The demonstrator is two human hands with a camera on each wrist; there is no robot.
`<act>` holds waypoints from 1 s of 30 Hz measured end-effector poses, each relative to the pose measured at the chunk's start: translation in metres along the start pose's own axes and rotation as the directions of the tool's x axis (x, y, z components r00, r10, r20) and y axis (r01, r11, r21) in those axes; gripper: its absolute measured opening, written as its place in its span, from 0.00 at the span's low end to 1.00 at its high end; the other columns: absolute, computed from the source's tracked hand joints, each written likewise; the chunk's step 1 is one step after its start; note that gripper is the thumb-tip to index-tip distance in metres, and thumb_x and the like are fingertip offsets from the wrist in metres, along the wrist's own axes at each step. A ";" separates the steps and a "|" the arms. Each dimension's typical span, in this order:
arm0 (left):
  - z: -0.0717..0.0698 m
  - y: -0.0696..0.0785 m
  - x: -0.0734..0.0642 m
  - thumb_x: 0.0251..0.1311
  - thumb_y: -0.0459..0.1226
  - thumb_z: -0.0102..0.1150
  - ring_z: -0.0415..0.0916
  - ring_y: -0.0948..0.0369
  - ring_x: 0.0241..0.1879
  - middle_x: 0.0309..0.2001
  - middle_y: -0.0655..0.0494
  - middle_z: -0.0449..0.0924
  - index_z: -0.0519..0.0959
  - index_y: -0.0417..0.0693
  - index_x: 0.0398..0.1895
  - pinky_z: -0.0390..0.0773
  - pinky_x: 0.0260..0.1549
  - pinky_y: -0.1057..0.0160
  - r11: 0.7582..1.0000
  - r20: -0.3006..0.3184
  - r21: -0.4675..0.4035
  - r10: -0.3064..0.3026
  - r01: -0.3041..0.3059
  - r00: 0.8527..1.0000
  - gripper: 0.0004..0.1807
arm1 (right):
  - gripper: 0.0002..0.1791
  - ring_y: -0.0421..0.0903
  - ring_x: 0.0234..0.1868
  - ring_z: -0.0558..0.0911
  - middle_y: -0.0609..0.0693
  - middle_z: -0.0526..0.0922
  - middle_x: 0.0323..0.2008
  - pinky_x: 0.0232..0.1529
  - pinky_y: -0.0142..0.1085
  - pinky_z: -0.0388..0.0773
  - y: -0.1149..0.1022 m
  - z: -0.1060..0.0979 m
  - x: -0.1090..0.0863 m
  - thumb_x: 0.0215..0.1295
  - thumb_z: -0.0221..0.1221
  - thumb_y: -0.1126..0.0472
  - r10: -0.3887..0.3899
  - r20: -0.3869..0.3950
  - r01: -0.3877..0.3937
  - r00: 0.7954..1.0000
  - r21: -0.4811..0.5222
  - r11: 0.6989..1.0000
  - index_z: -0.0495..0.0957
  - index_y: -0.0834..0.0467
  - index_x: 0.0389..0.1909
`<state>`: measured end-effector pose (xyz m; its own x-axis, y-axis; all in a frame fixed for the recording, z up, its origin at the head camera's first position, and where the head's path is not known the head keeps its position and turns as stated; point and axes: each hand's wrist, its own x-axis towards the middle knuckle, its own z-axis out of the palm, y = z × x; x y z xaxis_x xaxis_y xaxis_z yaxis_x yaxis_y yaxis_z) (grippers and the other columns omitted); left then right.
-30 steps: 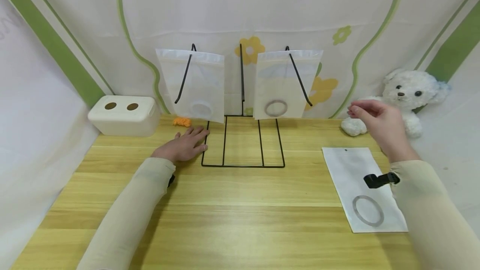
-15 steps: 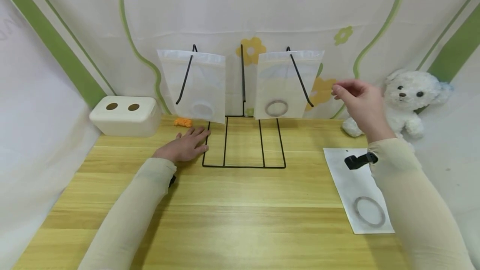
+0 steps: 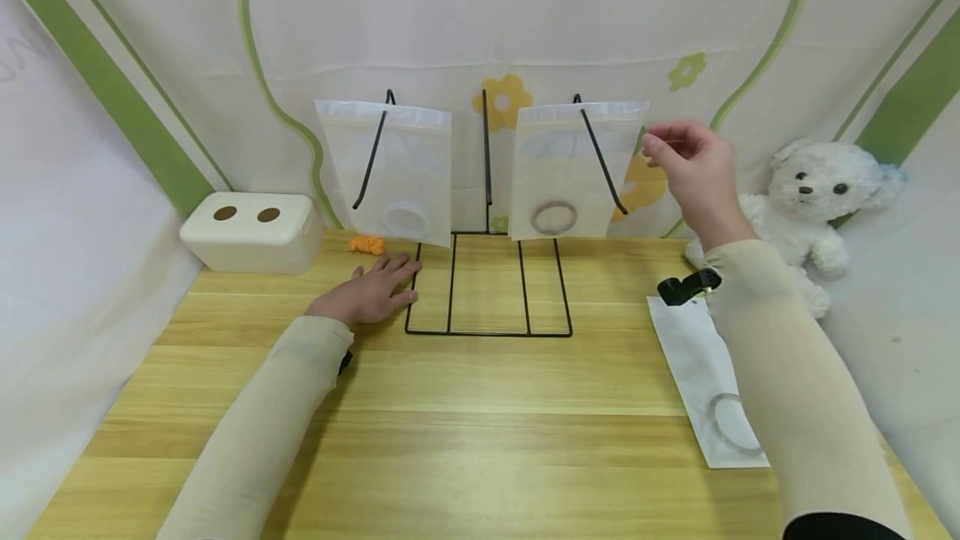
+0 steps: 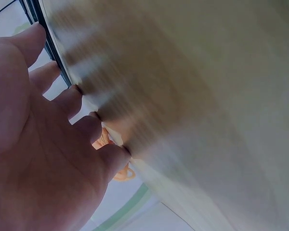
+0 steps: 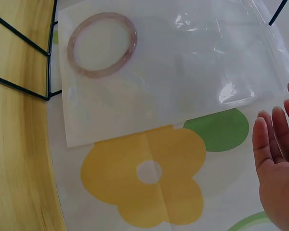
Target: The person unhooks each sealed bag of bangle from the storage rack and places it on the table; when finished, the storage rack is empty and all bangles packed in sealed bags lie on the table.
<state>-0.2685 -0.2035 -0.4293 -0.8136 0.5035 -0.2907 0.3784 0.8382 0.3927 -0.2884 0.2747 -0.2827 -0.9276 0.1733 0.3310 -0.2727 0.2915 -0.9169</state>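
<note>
The wooden desk (image 3: 480, 440) stretched below both my hands, its back edge meeting a white cloth (image 3: 420, 15) with green vines and yellow flowers. My left hand (image 3: 365, 293) lay palm down with fingers spread and straight, the tips at the left bar of the black wire rack (image 3: 487, 334). My right hand (image 3: 697, 177) was raised above the desk, its fingers loosely bent and relaxed, just beside the outer edge of the right hung bag (image 3: 551, 165); I couldn't tell whether they touched.

Between my hands the rack's base sat near the desk's back edge, and wood ran from its front bar toward me. Beyond my right sleeve (image 3: 795, 357) I could see the desk's right edge.

I counted three bags: the right hung bag, the left hung bag (image 3: 390, 165) beyond my left hand, and a flat bag (image 3: 686, 357) below my right hand, partly hidden by that sleeve. Each showed one ring. The rack had three arms, the middle one between the hung bags. One orange bundle (image 3: 367, 245) lay just beyond my left hand, one two-holed white box (image 3: 247, 240) farther left, and one plush bear (image 3: 821, 182) right of my right hand.
</note>
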 end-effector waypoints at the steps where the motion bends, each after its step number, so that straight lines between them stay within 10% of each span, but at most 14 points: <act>1: -0.001 0.003 -0.001 0.87 0.54 0.43 0.34 0.31 0.87 0.89 0.37 0.41 0.50 0.51 0.90 0.37 0.76 0.17 1.000 0.000 0.000 -0.002 0.002 1.000 0.37 | 0.11 0.40 0.43 0.85 0.39 0.87 0.43 0.45 0.24 0.82 0.000 0.001 0.001 0.75 0.69 0.57 -0.001 0.004 0.001 1.000 0.020 1.000 0.86 0.55 0.53; 10: -0.001 0.006 -0.003 0.88 0.52 0.40 0.34 0.32 0.87 0.89 0.38 0.40 0.49 0.50 0.90 0.38 0.77 0.19 0.999 0.003 0.033 -0.015 0.015 1.000 0.36 | 0.08 0.44 0.40 0.87 0.46 0.88 0.39 0.41 0.25 0.84 -0.002 0.011 0.007 0.72 0.70 0.63 -0.011 -0.005 0.012 1.000 0.232 0.973 0.86 0.59 0.48; 30: -0.002 0.002 -0.006 0.88 0.52 0.41 0.33 0.32 0.87 0.89 0.38 0.39 0.48 0.50 0.90 0.36 0.77 0.19 1.000 0.004 0.016 -0.019 0.019 1.000 0.37 | 0.06 0.43 0.34 0.86 0.49 0.89 0.36 0.39 0.27 0.85 -0.005 0.024 0.009 0.67 0.73 0.69 -0.049 -0.084 0.077 0.995 0.380 0.922 0.87 0.63 0.42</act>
<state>-0.2637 -0.2054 -0.4245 -0.8188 0.4883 -0.3020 0.3698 0.8509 0.3731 -0.3015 0.2527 -0.2807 -0.8884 0.2371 0.3932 -0.4202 -0.0749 -0.9043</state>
